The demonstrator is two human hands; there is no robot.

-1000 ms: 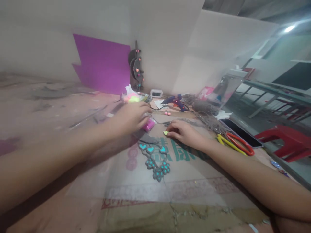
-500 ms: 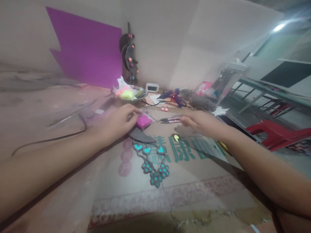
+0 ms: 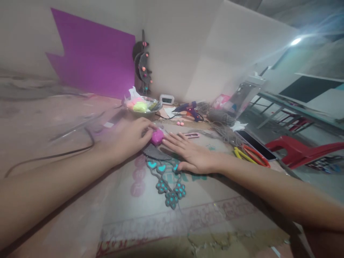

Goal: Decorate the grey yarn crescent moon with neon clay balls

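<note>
My left hand (image 3: 137,136) grips a small clear packet of magenta clay (image 3: 157,137) at its left side, thumb and fingers curled against it. Open and flat, my right hand (image 3: 192,152) reaches in from the right; its fingertips meet or nearly meet the packet's right side. Just beyond those fingers lie the pink-handled thread snips (image 3: 192,135), partly covered. Below the packet is a dark grey crescent piece (image 3: 157,153), joined to cords with turquoise hearts (image 3: 161,168) and grey flowers with turquoise dots (image 3: 172,199). My right hand covers part of the printed board.
Behind the hands stand a bowl of coloured clay packets (image 3: 141,106), a small digital clock (image 3: 167,99) and a glue gun (image 3: 188,109). Grey yarn (image 3: 220,117), orange-handled scissors (image 3: 256,156), yellow-handled pliers (image 3: 243,155) and a phone (image 3: 255,145) lie at right. A black cable (image 3: 53,156) crosses the left.
My right hand has let go of the thread snips, which now lie on the board. It has moved left to the packet, fingers spread. My left hand stays on the packet.
</note>
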